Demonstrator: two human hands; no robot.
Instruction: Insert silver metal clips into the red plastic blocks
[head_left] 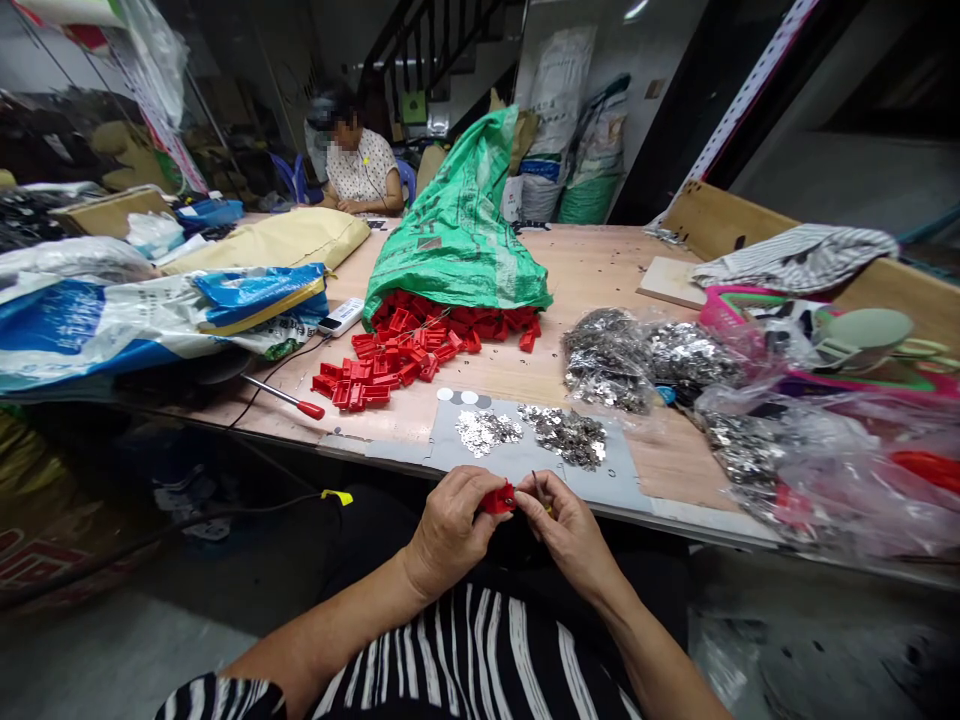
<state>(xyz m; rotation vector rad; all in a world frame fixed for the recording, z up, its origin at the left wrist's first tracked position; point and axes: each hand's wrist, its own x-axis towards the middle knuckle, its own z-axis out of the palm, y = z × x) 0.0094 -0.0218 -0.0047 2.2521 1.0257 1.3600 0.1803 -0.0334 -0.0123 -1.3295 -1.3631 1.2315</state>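
My left hand (450,528) is closed around a small red plastic piece (499,499), held over my lap just in front of the table edge. My right hand (564,528) pinches a thin dark tool (536,483) with a yellowish handle, its tip at the red piece. On the table ahead, a grey mat (517,455) carries two heaps of small shiny metal parts (566,436). Farther back, a pile of red plastic pieces (405,358) spills from a green sack (459,240).
Clear bags of metal parts (637,362) lie at the right, by a pink basket (731,305). A red-handled screwdriver (289,398) and a white remote (340,317) lie at the left, beside blue-and-white sacks (142,318). Another person (360,165) sits at the far end.
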